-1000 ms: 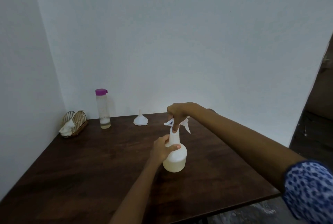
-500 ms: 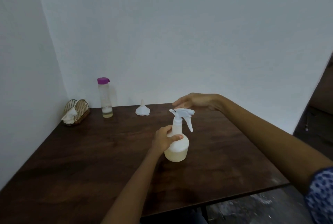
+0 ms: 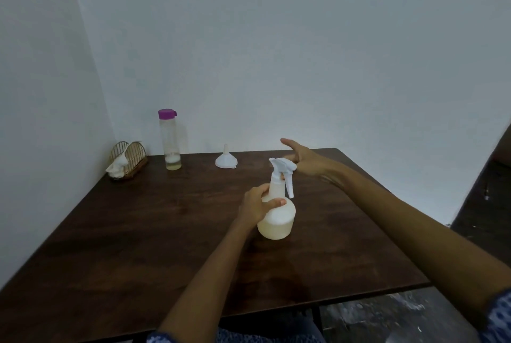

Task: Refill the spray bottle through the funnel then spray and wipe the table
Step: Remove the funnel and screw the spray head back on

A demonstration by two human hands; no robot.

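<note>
Head view, left to right: left hand grasps the shoulder of the upright spray bottle on the table, thumb across its front. Right hand, released, hovers just behind the trigger head, fingers extended. Funnel stands beyond the grip, inverted.

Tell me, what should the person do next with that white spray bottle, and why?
Probably bring the right hand back to grip the trigger head. The head sits on the spray bottle, the tall bottle looks nearly drained and the funnel lies aside, so refilling seems done. The left hand steadies the neck while the right hand hangs open beside it.
</note>
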